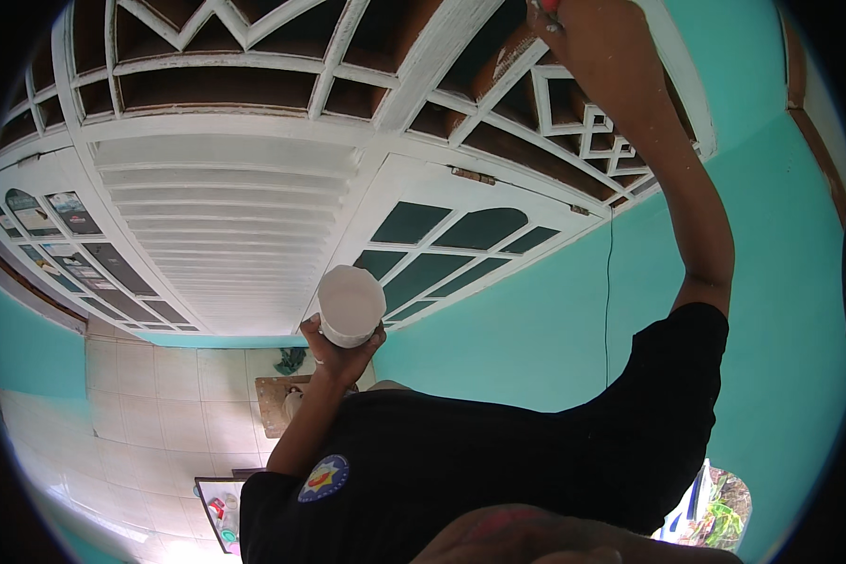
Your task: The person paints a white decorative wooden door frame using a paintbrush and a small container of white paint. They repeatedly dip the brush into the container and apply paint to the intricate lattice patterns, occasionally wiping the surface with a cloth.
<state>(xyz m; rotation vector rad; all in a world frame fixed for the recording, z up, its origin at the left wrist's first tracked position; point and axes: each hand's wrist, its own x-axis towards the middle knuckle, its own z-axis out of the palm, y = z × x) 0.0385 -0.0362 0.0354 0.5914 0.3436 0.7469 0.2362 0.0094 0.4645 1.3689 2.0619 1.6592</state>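
In my left hand (341,360) is a white plastic tub (352,308), held from below at chest height, its open top facing up. White liquid that looks like paint fills part of it. My right hand (578,33) is raised to the upper edge of the view, beside the white lattice (536,94) above the window shutters. Its fingers are closed round a small red piece (549,5), perhaps a handle; the rest is out of view. Bare brown wood shows through the white on some lattice bars near that hand.
White louvres (226,226) stand between a right shutter (442,244) with dark panes and a left one (85,249). A thin dark cord (609,282) hangs down the turquoise wall (526,329). Below are a small wooden stool (273,406), a dark cloth (290,360) and a table (205,493) with items on it.
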